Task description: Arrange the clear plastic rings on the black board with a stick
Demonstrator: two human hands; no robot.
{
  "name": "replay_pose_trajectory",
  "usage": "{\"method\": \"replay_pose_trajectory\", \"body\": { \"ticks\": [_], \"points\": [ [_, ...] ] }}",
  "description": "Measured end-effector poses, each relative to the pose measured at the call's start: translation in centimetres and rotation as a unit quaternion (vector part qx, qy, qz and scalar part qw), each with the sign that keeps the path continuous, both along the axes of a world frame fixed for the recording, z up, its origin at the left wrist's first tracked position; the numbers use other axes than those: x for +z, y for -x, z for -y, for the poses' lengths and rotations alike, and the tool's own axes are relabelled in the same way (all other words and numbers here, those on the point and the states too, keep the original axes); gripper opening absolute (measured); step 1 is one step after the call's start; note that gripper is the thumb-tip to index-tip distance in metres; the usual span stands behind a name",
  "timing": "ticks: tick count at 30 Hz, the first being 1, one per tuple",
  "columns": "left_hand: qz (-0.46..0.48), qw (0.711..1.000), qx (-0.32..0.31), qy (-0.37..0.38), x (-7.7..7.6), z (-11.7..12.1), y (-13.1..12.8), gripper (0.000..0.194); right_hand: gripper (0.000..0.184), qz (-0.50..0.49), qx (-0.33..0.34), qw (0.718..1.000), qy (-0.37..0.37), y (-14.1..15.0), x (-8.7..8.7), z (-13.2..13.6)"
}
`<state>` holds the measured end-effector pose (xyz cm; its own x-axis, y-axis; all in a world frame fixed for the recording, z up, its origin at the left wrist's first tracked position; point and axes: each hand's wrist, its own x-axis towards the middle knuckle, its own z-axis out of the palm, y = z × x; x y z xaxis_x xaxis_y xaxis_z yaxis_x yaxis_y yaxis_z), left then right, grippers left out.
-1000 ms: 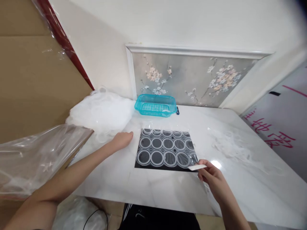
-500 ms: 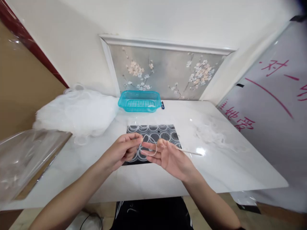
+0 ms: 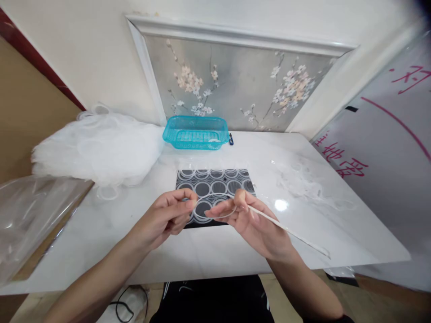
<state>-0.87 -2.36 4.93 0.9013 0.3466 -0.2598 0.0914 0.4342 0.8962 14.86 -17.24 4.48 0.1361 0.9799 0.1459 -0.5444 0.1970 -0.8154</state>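
Observation:
A thin white ring point(image 3: 215, 194) is stretched between my hands above a black mat with pale circles point(image 3: 182, 179). My left hand point(image 3: 170, 217) pinches the ring's left edge between thumb and fingertips, the other fingers curled. Palm turned up, my right hand point(image 3: 257, 226) has its thumb and index finger closed at the near end of a slim whitish stick point(image 3: 286, 228). That stick slants down to the right across the wrist. The ring's right side meets the right fingers, which reach under and through it. Its exact contact with the thumb is hard to make out.
Left on the marble-look table point(image 3: 134, 251) lies a big heap of translucent white rings point(image 3: 101, 148). A turquoise basket point(image 3: 195, 146) stands by the wall, a small dark blue object point(image 3: 230, 139) beside it. Clear scraps point(image 3: 299, 181) lie right. Plastic sheeting point(image 3: 33, 215) covers the left edge.
My right hand has moved right, away from the left, and the ring now spans a wider gap. The stick has swung to point lower right. The head view has shifted slightly.

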Motion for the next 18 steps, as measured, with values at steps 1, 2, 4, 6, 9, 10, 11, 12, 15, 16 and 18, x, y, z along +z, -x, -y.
{"method": "replay_pose_trajectory", "body": {
  "ticks": [1, 2, 4, 6, 9, 10, 11, 12, 15, 16, 18],
  "points": [
    [-0.006, 1.000, -0.002, -0.017, -0.2, -0.2, -0.1, 0.023, 0.027, 0.003, -0.006, 1.000, -0.004, 0.0, -0.1, -0.1],
    [-0.015, 0.999, -0.005, -0.042, -0.4, -0.4, -0.2, 0.022, 0.027, 0.005, -0.011, 1.000, -0.006, -0.1, -0.3, -0.3],
    [-0.046, 0.992, -0.019, -0.117, -1.0, -1.1, -0.4, 0.034, 0.028, -0.002, -0.026, 1.000, -0.008, -0.4, -0.9, -0.9],
    [-0.086, 0.972, -0.043, -0.213, -2.1, -2.3, -0.3, 0.059, 0.030, -0.014, -0.053, 0.998, 0.012, -1.1, -1.7, -1.6],
    [-0.150, 0.918, -0.053, -0.365, -4.2, -4.6, 0.2, 0.069, 0.038, -0.018, -0.082, 0.992, 0.096, -2.8, -3.1, -2.9],
    [-0.168, 0.896, -0.050, -0.407, -5.0, -5.4, 0.4, 0.065, 0.041, -0.009, -0.088, 0.987, 0.133, -3.5, -3.6, -3.3],
    [-0.183, 0.876, -0.049, -0.443, -5.6, -6.0, 0.8, 0.059, 0.045, 0.004, -0.098, 0.981, 0.168, -4.1, -4.2, -3.6],
    [-0.195, 0.856, -0.055, -0.475, -6.3, -6.4, 1.1, 0.054, 0.050, 0.020, -0.116, 0.973, 0.199, -4.6, -4.7, -3.9],
    [-0.216, 0.777, -0.100, -0.583, -7.7, -6.3, 2.0, 0.042, 0.061, 0.068, -0.191, 0.946, 0.253, -5.5, -6.1, -4.6],
    [-0.219, 0.738, -0.118, -0.627, -8.0, -5.8, 2.2, 0.040, 0.063, 0.085, -0.206, 0.941, 0.255, -5.4, -6.5, -4.8],
    [-0.223, 0.655, -0.149, -0.706, -8.4, -4.2, 2.6, 0.037, 0.062, 0.128, -0.218, 0.935, 0.250, -5.0, -7.0, -5.1]
  ]
}}
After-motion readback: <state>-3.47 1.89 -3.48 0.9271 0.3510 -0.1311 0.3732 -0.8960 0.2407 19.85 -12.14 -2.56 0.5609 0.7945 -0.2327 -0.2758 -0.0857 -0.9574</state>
